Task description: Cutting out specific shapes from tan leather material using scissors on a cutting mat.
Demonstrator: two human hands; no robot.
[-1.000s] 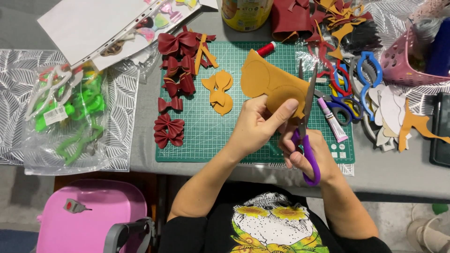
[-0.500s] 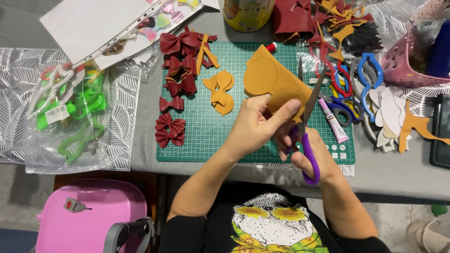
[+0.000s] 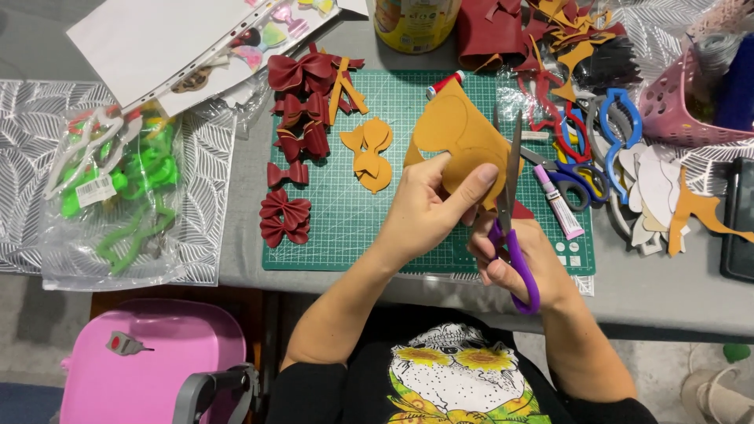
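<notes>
My left hand (image 3: 428, 206) pinches a mustard-yellow sheet of leather-like material (image 3: 455, 133) above the green cutting mat (image 3: 345, 228). My right hand (image 3: 518, 263) grips purple-handled scissors (image 3: 510, 228) whose blades point up and away along the sheet's right edge. Several dark red bows (image 3: 294, 118) lie on the mat's left side, with a mustard bow (image 3: 371, 153) beside them.
A yellow can (image 3: 412, 23) stands at the back. Spare scissors (image 3: 577, 157), a glue tube (image 3: 559, 202), cut-out shapes (image 3: 656, 188) and a pink basket (image 3: 683, 102) crowd the right. A bag of green clips (image 3: 118, 188) lies left; a pink case (image 3: 149, 361) sits below the table edge.
The mustard sheet has turned and shifted slightly in my left hand while the scissors stay at its right edge; the blades have advanced a little along it.
</notes>
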